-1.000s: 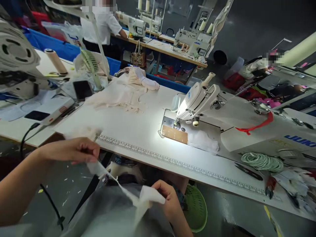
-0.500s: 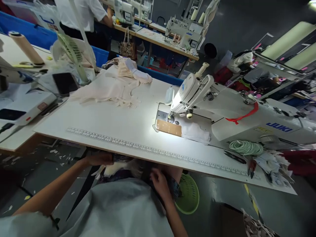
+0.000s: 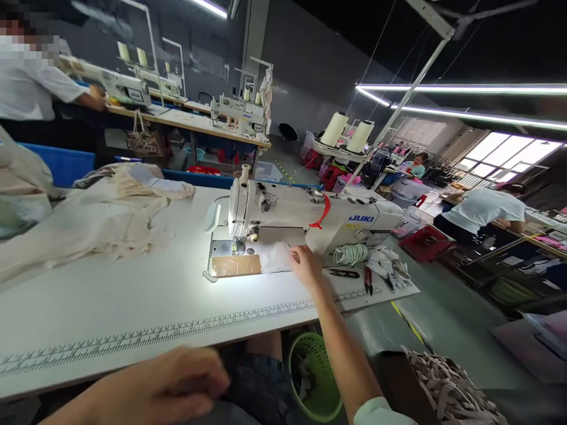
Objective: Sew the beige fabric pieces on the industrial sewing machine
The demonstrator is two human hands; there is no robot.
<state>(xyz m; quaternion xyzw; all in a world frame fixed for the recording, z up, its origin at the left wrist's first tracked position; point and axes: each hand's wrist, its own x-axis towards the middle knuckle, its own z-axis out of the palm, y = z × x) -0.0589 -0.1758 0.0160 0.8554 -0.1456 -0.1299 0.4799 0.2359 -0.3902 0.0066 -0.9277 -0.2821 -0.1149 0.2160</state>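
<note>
Head view: right hand [image 3: 305, 265] has moved up from the lap, where it was half a second ago, and now lies on the desk [image 3: 133, 295] with fingers spread flat over the white fabric piece [image 3: 274, 260], pressing it rather than gripping it. The white fabric piece lies directly in front of the sewing machine [image 3: 305, 215], just right of the needle and touching the tan plate [image 3: 234, 265] set into the bed. Left hand [image 3: 163, 386] has dropped to the near edge of the desk, well to the left of the sewing machine; it is blurred, loosely curled, and whether it holds anything cannot be told. The strip both hands stretched a second ago is no longer in view. Judged from this, handling at the lap has ended and work has shifted to the piece at the machine.

Right of the sewing machine lie a coil of green cord [image 3: 349, 255], scissors [image 3: 344, 273] and red-handled snips [image 3: 367, 278]. Left of it lies a heap of cream fabric [image 3: 88, 218]. Below the desk edge stands a green basket [image 3: 314, 378]. Other people work at benches beyond.
</note>
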